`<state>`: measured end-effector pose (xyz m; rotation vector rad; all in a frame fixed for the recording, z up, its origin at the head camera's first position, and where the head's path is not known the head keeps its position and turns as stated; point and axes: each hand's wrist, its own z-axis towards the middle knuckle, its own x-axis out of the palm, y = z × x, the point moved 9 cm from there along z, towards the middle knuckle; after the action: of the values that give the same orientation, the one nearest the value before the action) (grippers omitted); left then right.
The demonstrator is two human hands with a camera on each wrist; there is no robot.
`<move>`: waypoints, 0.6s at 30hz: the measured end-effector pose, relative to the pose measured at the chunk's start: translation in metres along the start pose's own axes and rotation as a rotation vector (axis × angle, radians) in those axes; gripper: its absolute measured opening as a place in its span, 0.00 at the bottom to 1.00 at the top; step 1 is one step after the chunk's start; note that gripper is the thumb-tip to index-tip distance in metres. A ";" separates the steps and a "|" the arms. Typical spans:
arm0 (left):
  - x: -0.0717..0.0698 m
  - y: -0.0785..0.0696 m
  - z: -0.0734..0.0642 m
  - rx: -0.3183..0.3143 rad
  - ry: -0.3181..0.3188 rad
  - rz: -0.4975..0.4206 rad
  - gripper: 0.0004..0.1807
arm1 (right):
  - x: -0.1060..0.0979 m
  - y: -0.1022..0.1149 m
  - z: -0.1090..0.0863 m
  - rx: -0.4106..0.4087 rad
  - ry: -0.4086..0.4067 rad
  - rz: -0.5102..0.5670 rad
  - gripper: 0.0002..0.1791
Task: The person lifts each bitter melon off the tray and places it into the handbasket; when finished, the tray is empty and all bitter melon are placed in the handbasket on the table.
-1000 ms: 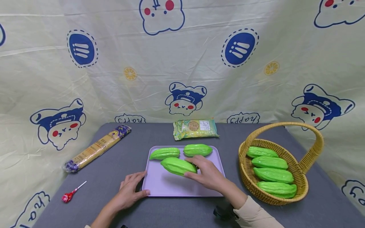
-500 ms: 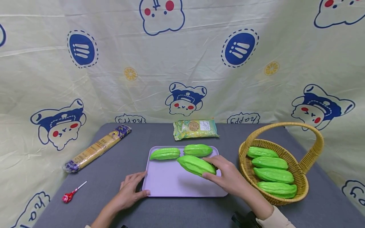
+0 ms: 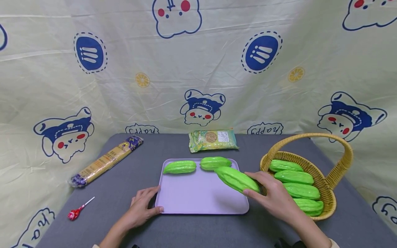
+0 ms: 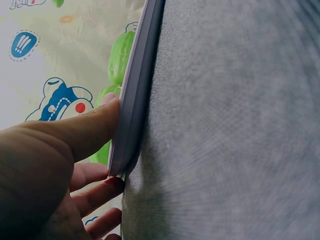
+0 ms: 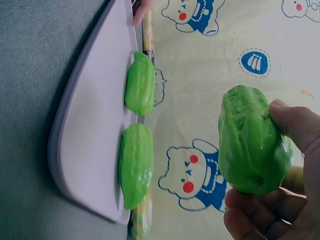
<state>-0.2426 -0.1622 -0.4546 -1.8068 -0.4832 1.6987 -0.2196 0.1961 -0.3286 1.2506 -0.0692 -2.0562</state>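
My right hand (image 3: 274, 194) pinches a glossy, ridged green bitter melon (image 3: 237, 179) by its right end, thumb on the near side and fingers on the far side. It is raised over the right part of the lilac tray (image 3: 192, 196). In the right wrist view, the blunt end of the held bitter melon (image 5: 252, 145) faces the camera. Two more bitter melons, one at left (image 3: 180, 167) and one at right (image 3: 215, 163), lie along the tray's back edge. My left hand (image 3: 141, 206) holds the tray's front left corner, thumb at the rim in the left wrist view.
Right of the tray stands a wicker basket (image 3: 328, 203) with a tall handle, holding several bitter melons (image 3: 293, 177). Behind the tray lies a green food packet (image 3: 213, 140). A long yellow packet (image 3: 107, 162) with blue ends and a red lollipop (image 3: 74, 214) lie at left.
My right hand has carried the bitter melon rightward from the middle of the tray toward the basket. The left hand and the tray have stayed put.
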 end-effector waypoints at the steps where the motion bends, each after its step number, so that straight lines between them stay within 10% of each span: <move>1: 0.000 0.000 0.000 0.000 0.000 0.000 0.39 | -0.003 -0.002 -0.002 0.001 -0.008 -0.008 0.26; 18: 0.000 0.000 0.000 0.002 0.001 0.000 0.39 | -0.056 -0.028 -0.031 0.079 -0.093 -0.105 0.27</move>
<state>-0.2425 -0.1620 -0.4543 -1.8063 -0.4814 1.6971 -0.1950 0.2596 -0.3140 1.2284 -0.1310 -2.2213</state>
